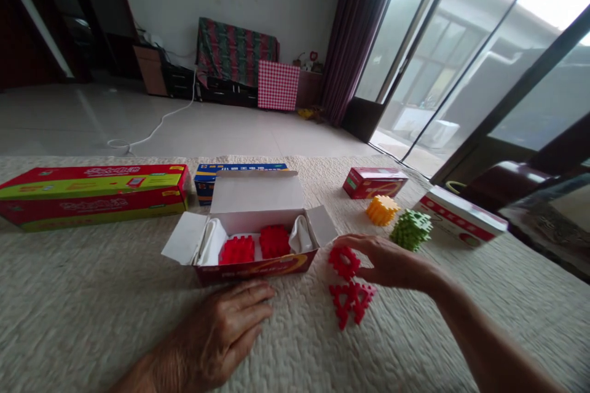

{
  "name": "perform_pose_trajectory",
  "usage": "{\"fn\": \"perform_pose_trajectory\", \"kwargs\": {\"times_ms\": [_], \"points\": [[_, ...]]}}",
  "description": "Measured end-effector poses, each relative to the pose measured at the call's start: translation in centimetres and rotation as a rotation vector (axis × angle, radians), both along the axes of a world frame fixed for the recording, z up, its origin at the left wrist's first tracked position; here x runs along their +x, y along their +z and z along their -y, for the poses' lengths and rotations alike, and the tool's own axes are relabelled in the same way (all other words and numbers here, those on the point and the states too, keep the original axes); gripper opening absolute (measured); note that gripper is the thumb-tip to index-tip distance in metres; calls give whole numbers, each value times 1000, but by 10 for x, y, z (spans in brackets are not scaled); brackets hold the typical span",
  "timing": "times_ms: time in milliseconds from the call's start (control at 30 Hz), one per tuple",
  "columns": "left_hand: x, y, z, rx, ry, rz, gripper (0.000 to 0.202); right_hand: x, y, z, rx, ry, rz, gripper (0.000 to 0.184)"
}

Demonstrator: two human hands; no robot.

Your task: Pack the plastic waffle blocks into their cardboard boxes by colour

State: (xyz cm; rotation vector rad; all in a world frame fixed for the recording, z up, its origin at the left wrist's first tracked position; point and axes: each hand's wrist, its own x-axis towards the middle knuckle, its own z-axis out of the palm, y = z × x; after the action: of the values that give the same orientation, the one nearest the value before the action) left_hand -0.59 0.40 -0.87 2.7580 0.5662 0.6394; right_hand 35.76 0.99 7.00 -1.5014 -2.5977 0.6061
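Note:
My left hand (pixel 225 328) lies flat on the quilted cover in front of an open red cardboard box (pixel 258 268), its fingers stretched out and holding nothing. Inside the box are two red toothed plastic blocks (pixel 275 241), with folded white cloth or paper (pixel 213 242) at both ends. Right of the box, my right hand (pixel 378 261) has its thumb and fingers around the edge of a red toothed interlocking block (pixel 345 262). Just below that piece, red triangular toothed pieces (pixel 353 301) rest on the cover; whether they touch it is hard to tell.
Behind my right hand stand a yellow toothed block (pixel 382 210), a green one (pixel 411 230), a small red box (pixel 374 183) and a white-and-red box (pixel 462 216). A long red-and-green box (pixel 94 195) lies left, a blue box (pixel 205 183) behind the open one. The quilted cover (pixel 115 282) spreads underneath.

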Motion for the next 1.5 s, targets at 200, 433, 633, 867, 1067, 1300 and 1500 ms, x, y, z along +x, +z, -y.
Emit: {"fn": "perform_pose_trajectory", "kwargs": {"times_ms": [200, 433, 633, 867, 1067, 1300, 1500], "points": [[0, 0, 0, -14, -3, 18, 38, -4, -2, 0, 9, -1, 39, 59], [5, 12, 3, -35, -2, 24, 34, 7, 8, 5, 181, -68, 67, 50], [8, 18, 4, -70, -10, 60, 29, 6, 47, 5, 414, -117, 5, 46], [9, 20, 3, -99, -20, -4, 28, -103, 65, -22, 358, 152, -169, 43], [9, 16, 3, -71, -18, 46, 25, -157, 48, -54, 207, 245, -174, 40], [10, 17, 4, -65, -12, 76, 24, -162, 36, -59, 199, 213, -232, 42], [10, 16, 4, -70, -14, 83, 23, -151, 38, -53, 271, 174, -266, 26]]}}
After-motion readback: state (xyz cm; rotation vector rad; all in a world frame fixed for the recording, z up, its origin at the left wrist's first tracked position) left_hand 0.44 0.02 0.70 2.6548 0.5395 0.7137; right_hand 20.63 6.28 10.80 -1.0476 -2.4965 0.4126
